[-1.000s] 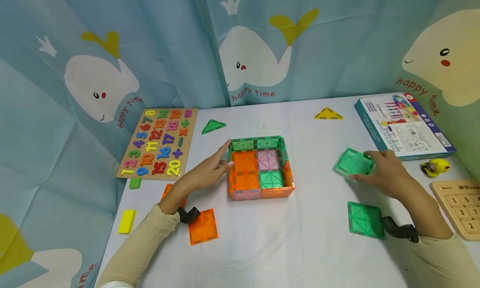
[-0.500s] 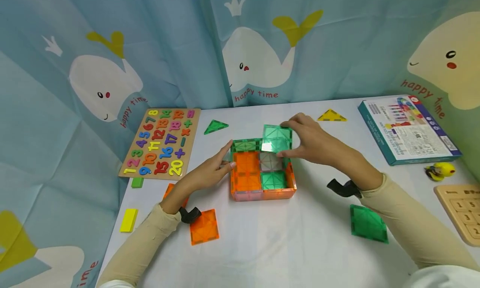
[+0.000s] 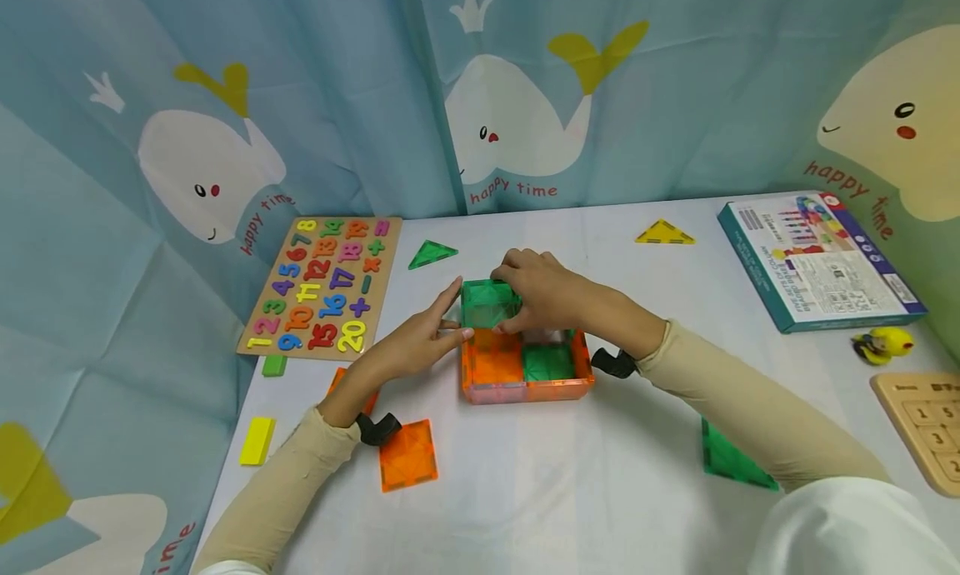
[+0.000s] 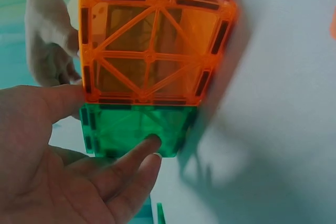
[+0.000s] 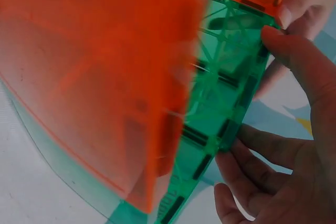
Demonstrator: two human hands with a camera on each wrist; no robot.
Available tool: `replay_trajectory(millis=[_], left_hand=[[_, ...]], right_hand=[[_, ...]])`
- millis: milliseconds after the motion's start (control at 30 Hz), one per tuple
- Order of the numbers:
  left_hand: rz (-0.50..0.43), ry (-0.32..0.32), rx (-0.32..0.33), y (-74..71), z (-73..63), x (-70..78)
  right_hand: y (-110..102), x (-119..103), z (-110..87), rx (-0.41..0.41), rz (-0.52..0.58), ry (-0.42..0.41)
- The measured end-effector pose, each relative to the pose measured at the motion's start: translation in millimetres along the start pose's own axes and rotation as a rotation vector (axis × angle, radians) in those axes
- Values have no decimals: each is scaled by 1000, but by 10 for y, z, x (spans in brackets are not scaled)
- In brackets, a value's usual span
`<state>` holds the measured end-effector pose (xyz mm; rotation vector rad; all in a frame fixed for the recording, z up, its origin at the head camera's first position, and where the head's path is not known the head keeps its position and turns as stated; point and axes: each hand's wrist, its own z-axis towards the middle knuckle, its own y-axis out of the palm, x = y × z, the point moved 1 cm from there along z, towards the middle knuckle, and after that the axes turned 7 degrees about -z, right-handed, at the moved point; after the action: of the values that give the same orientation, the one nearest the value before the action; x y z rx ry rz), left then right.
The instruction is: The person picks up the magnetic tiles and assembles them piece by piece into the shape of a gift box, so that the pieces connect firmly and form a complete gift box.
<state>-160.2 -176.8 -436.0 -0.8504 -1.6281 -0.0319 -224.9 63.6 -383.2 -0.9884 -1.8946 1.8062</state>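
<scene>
A low, roofless box of see-through magnetic tiles (image 3: 555, 387) stands mid-table, with orange, green and pink walls. Its floor shows orange and green squares. My right hand (image 3: 547, 292) pinches a green square tile (image 3: 483, 302) between thumb and fingers, flat over the back left corner. In the right wrist view the tile's edge (image 5: 244, 82) lies between thumb and fingertips. My left hand (image 3: 412, 342) touches the left side with fairly straight fingers. In the left wrist view its fingertips press the green wall (image 4: 131, 127) and its thumb meets the orange wall (image 4: 149, 53) at the top edge.
Left: a number board (image 3: 318, 287), a yellow block (image 3: 257, 441), a green block (image 3: 273, 365) and an orange tile (image 3: 408, 456). Behind: a green triangle (image 3: 432, 253) and yellow triangle (image 3: 664, 232). Right: a carton (image 3: 832, 267), bee toy (image 3: 885, 344), wooden puzzle (image 3: 922, 425) and half-hidden green tile (image 3: 727, 457).
My right hand has picked up the green square tile from the right and carried it left, past the back right corner, to the box's back left corner. My left hand stays put.
</scene>
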Motion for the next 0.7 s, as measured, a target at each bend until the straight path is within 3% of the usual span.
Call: replay_trajectory(millis=[200,367,567,700], left_hand=[[33,26,25,-20,12,50],[78,55,54,-3,48,84],[88,16,77,17,69,105],[95,5,80,15,67,100]], right_hand=[[7,-8,-51,-16,12,16],[-78,66,-207,23,32,6],[-202,346,-666,92,55,110],[-223,541,-1102,41,92,258]])
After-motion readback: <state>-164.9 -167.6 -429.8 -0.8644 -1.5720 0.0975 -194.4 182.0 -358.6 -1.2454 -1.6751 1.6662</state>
